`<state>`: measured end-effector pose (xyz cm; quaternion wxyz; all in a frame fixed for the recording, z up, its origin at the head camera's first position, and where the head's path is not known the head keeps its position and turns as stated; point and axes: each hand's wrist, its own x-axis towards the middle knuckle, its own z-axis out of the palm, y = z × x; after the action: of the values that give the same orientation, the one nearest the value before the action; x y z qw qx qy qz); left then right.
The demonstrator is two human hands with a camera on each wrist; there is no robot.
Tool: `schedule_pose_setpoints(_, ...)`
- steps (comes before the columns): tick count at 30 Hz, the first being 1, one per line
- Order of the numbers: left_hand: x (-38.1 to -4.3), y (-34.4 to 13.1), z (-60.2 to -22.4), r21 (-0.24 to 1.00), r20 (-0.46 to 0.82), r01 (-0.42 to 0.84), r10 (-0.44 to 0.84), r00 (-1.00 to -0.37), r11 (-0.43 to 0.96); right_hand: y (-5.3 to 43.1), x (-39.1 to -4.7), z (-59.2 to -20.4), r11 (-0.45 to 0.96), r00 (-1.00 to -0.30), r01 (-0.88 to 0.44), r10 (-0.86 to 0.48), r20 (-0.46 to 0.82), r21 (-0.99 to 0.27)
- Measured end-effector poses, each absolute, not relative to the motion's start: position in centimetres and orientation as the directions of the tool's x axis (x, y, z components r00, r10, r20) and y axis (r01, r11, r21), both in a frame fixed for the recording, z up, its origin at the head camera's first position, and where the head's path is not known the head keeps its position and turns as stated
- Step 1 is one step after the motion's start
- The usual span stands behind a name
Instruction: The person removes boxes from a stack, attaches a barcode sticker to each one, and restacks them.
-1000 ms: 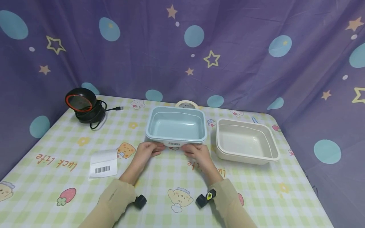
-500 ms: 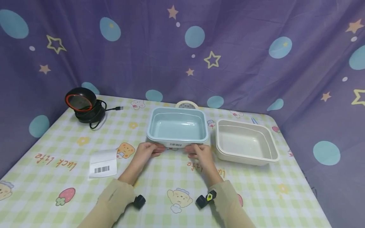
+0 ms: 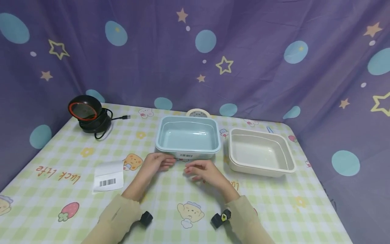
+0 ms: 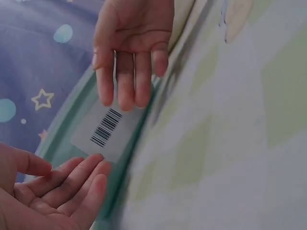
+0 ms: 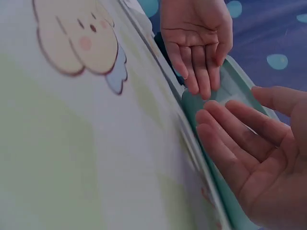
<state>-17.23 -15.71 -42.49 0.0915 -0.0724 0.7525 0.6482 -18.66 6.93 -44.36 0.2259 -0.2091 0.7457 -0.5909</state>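
Observation:
A light blue plastic bin (image 3: 189,134) stands in the middle of the table. On its front wall is a white label with a barcode (image 4: 106,127). My left hand (image 3: 154,163) is by the bin's lower front left, fingers relaxed; whether the fingertips touch the wall, I cannot tell. Just in front of the label, my right hand (image 3: 203,170) hovers apart from the bin with loosely bent fingers and holds nothing. Both palms show in the right wrist view, where the right hand (image 5: 261,153) lies nearer the camera and nothing is between the fingers.
An off-white bin (image 3: 262,152) stands right of the blue one. Left lies a folded white label sheet (image 3: 108,176) with a barcode. A black scanner-like device (image 3: 89,113) with a cable is at the back left. A round cream object (image 3: 198,113) sits behind the blue bin.
My right hand has come away from the bin's lower front right and moved left and toward me. The left hand has stayed nearly in place. The bins have not moved.

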Motion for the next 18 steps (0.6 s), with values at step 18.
schedule_pose_setpoints(18,-12.6,-22.5,-39.5,0.897,0.011,0.022,0.027,-1.0,0.442,6.0,-18.1,-43.6,0.159,-0.823,-0.08,-0.568,-0.025,-0.984)
